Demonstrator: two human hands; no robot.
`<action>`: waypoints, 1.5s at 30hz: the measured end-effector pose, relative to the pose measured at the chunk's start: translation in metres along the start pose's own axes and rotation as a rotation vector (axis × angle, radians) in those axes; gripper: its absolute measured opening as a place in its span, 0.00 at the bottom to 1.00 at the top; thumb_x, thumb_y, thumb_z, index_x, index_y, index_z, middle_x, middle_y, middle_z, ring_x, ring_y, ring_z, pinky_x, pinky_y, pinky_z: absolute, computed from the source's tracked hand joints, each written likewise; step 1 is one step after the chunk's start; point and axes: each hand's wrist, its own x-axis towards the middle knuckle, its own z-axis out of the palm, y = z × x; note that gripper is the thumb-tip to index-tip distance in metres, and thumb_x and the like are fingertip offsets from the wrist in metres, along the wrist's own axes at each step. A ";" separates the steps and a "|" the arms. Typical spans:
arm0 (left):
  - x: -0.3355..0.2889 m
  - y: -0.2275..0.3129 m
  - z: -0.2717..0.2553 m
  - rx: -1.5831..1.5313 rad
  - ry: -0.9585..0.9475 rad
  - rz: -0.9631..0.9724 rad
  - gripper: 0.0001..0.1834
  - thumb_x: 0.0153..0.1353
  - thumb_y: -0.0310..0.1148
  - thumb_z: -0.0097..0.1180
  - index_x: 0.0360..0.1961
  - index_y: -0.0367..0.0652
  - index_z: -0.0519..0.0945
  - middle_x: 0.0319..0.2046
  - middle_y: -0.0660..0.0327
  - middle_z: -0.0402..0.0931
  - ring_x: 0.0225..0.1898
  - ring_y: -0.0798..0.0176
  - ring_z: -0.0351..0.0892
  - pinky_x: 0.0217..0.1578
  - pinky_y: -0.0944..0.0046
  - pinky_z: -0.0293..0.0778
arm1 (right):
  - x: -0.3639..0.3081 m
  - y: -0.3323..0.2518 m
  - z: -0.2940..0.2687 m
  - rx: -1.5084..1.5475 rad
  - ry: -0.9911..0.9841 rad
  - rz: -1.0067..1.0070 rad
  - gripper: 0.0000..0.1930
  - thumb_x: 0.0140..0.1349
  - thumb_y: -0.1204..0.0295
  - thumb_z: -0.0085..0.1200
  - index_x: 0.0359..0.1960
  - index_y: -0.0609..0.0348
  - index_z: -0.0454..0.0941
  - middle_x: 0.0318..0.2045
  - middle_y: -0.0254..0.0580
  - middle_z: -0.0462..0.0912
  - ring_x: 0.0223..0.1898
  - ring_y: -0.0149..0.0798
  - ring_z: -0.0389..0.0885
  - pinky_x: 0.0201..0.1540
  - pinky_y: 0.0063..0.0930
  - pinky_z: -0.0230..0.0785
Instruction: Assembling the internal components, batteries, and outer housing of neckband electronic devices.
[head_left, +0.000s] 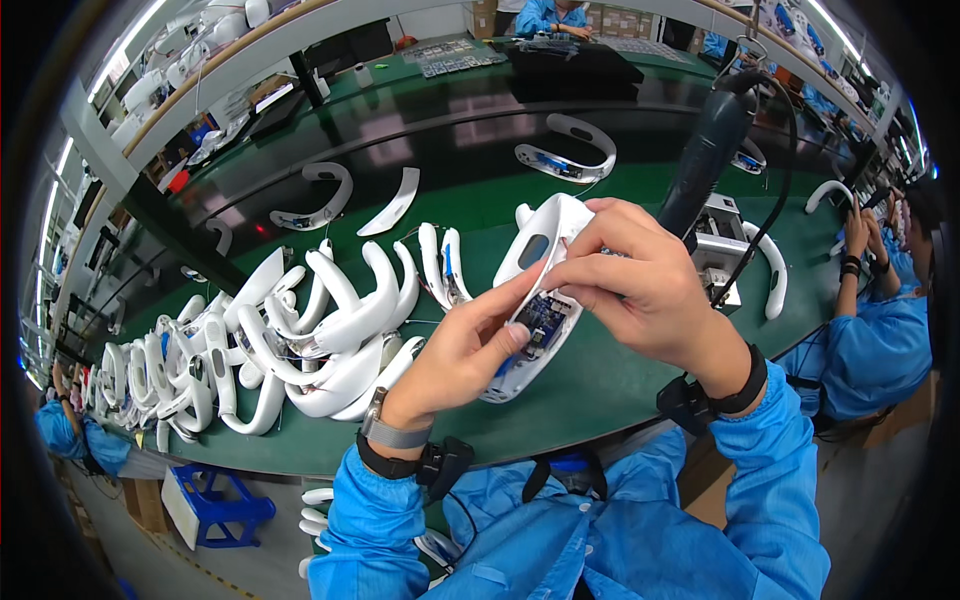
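One white housing [530, 364], left of the hanging black driver [706, 150], is clamped in the left hand [460, 350], probably so the circuit board [545, 318] is reachable; right hand [640, 280] is pinched together at its rim, what's held can't be told tbh.

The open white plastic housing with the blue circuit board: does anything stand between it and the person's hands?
Nothing visible does: the left hand holds the white plastic housing, the right hand is at its edge; a black cylindrical tool hangs to the right.
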 end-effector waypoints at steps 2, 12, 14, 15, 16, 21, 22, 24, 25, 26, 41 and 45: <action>0.002 0.002 -0.004 0.094 0.018 0.047 0.25 0.72 0.25 0.44 0.70 0.34 0.65 0.68 0.52 0.66 0.67 0.59 0.67 0.67 0.62 0.62 | -0.002 0.002 0.003 -0.044 -0.018 -0.044 0.10 0.46 0.77 0.68 0.32 0.56 0.85 0.26 0.37 0.77 0.35 0.44 0.78 0.55 0.46 0.74; 0.010 0.011 -0.007 -0.130 -0.036 -0.044 0.34 0.61 0.18 0.45 0.72 0.32 0.61 0.63 0.51 0.70 0.60 0.64 0.73 0.62 0.64 0.67 | -0.009 -0.001 0.008 -0.184 -0.079 -0.079 0.10 0.43 0.76 0.69 0.28 0.55 0.81 0.29 0.35 0.78 0.36 0.43 0.77 0.54 0.46 0.73; 0.011 0.012 -0.006 -0.082 -0.004 -0.039 0.34 0.60 0.17 0.49 0.70 0.31 0.64 0.62 0.53 0.72 0.58 0.67 0.74 0.60 0.66 0.69 | -0.009 0.000 0.005 -0.200 -0.065 -0.053 0.10 0.42 0.78 0.69 0.28 0.54 0.82 0.28 0.34 0.78 0.34 0.42 0.78 0.54 0.46 0.74; 0.010 0.012 -0.007 -0.085 -0.004 -0.041 0.34 0.60 0.17 0.49 0.70 0.31 0.64 0.62 0.53 0.72 0.58 0.67 0.74 0.60 0.66 0.69 | -0.010 0.002 0.001 -0.183 -0.095 -0.031 0.10 0.42 0.78 0.69 0.28 0.54 0.82 0.28 0.35 0.77 0.35 0.43 0.78 0.53 0.46 0.74; 0.011 0.012 -0.009 -0.040 0.011 -0.073 0.32 0.61 0.18 0.51 0.68 0.31 0.66 0.60 0.53 0.74 0.56 0.68 0.75 0.58 0.67 0.71 | -0.011 0.004 -0.001 -0.167 -0.124 -0.007 0.11 0.42 0.78 0.69 0.28 0.54 0.82 0.28 0.35 0.77 0.35 0.44 0.77 0.52 0.45 0.74; 0.010 0.014 -0.009 0.104 0.073 -0.100 0.26 0.62 0.26 0.58 0.62 0.29 0.74 0.51 0.54 0.81 0.48 0.69 0.80 0.50 0.68 0.76 | -0.014 0.008 0.006 -0.082 -0.150 -0.004 0.11 0.42 0.79 0.68 0.29 0.54 0.82 0.28 0.35 0.76 0.35 0.45 0.77 0.52 0.44 0.73; 0.010 0.013 -0.009 0.103 0.073 -0.102 0.26 0.62 0.26 0.58 0.62 0.29 0.74 0.51 0.54 0.81 0.48 0.69 0.80 0.50 0.68 0.76 | -0.014 0.008 0.008 -0.060 -0.153 -0.012 0.11 0.42 0.79 0.68 0.29 0.54 0.82 0.28 0.35 0.76 0.35 0.45 0.77 0.52 0.43 0.73; 0.008 0.012 -0.010 0.092 0.076 -0.129 0.24 0.63 0.26 0.59 0.60 0.28 0.75 0.48 0.55 0.82 0.46 0.69 0.80 0.48 0.68 0.77 | -0.016 0.008 0.009 -0.050 -0.150 0.002 0.11 0.42 0.79 0.68 0.29 0.54 0.82 0.28 0.35 0.76 0.35 0.45 0.77 0.52 0.43 0.73; 0.008 0.013 -0.010 0.091 0.077 -0.130 0.24 0.63 0.26 0.59 0.60 0.28 0.75 0.48 0.55 0.82 0.46 0.69 0.80 0.48 0.68 0.77 | -0.016 0.008 0.009 -0.041 -0.146 0.014 0.11 0.42 0.79 0.68 0.29 0.54 0.82 0.28 0.35 0.76 0.35 0.45 0.77 0.52 0.43 0.73; 0.008 0.013 -0.010 0.097 0.075 -0.133 0.24 0.63 0.26 0.59 0.59 0.28 0.76 0.47 0.55 0.82 0.45 0.70 0.80 0.48 0.68 0.77 | -0.015 0.007 0.010 -0.040 -0.147 0.014 0.11 0.42 0.79 0.68 0.29 0.54 0.82 0.28 0.35 0.76 0.35 0.45 0.77 0.52 0.43 0.73; 0.012 0.013 -0.001 0.301 0.131 -0.098 0.20 0.58 0.28 0.60 0.51 0.31 0.83 0.39 0.53 0.87 0.39 0.70 0.81 0.44 0.67 0.77 | -0.013 0.008 0.009 -0.093 -0.254 -0.138 0.13 0.42 0.74 0.70 0.31 0.57 0.80 0.30 0.37 0.75 0.37 0.48 0.76 0.50 0.47 0.73; 0.012 0.014 -0.003 0.341 0.131 -0.100 0.20 0.57 0.27 0.60 0.50 0.30 0.83 0.37 0.54 0.87 0.37 0.71 0.81 0.41 0.68 0.78 | -0.013 0.004 0.016 -0.147 -0.212 -0.236 0.10 0.41 0.73 0.63 0.27 0.59 0.78 0.30 0.38 0.74 0.34 0.44 0.75 0.46 0.42 0.72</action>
